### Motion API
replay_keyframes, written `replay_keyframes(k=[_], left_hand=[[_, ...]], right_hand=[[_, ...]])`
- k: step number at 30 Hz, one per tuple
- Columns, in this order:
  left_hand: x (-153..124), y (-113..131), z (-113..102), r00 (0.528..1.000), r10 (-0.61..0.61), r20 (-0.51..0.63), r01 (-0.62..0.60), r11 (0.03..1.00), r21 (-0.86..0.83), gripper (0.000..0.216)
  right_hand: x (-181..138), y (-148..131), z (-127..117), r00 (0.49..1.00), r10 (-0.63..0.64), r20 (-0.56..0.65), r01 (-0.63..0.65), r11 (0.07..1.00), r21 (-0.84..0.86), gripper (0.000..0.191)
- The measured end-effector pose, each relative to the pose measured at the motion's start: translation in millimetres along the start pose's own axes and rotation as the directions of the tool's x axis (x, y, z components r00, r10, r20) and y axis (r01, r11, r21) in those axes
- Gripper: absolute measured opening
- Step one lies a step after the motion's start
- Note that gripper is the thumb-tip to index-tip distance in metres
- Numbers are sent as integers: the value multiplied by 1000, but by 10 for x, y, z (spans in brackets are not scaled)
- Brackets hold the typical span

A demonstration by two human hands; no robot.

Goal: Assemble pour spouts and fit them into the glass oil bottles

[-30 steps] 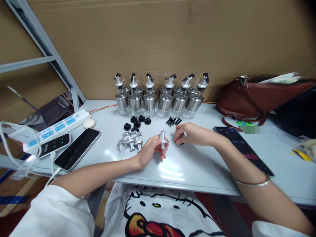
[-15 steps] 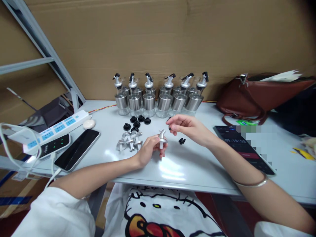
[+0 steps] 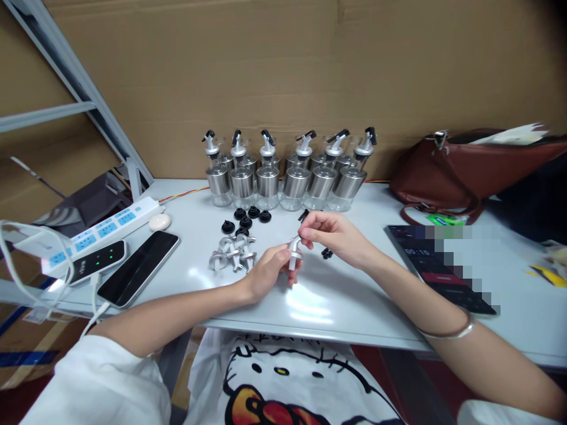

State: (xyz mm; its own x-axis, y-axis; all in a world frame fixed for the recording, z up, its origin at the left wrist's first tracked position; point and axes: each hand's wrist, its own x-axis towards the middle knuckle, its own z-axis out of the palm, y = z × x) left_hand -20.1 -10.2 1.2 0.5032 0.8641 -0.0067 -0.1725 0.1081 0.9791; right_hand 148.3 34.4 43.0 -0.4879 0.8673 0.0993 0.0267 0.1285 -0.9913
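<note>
My left hand is closed around a silver pourer spout, holding it above the table with its curved tip up. My right hand pinches a small black piece, mostly hidden by the fingertips, against the tip of that spout. Whether the piece is seated in it, I cannot tell. Left of my hands lie several loose silver spouts, with several black ribbed stoppers behind them. Small black pieces lie below my right wrist, and a black lever-like piece shows just behind my right fingers.
Glass bottles with steel bands stand at the back, the front ones topped with pourers. To the left are a power strip, a phone and a white round case. A tablet and a brown bag lie right.
My right hand has moved slightly down and left, bringing the small black piece to the spout's tip. My left hand holds the spout almost in the same place, shifted a little right.
</note>
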Motion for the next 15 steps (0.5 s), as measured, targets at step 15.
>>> replay_keyframes(k=[15], left_hand=[[-72, 35, 6, 996, 94, 11, -93, 956, 277, 43]], right_hand=[[-70, 23, -69, 864, 146, 482, -387, 805, 450, 30]])
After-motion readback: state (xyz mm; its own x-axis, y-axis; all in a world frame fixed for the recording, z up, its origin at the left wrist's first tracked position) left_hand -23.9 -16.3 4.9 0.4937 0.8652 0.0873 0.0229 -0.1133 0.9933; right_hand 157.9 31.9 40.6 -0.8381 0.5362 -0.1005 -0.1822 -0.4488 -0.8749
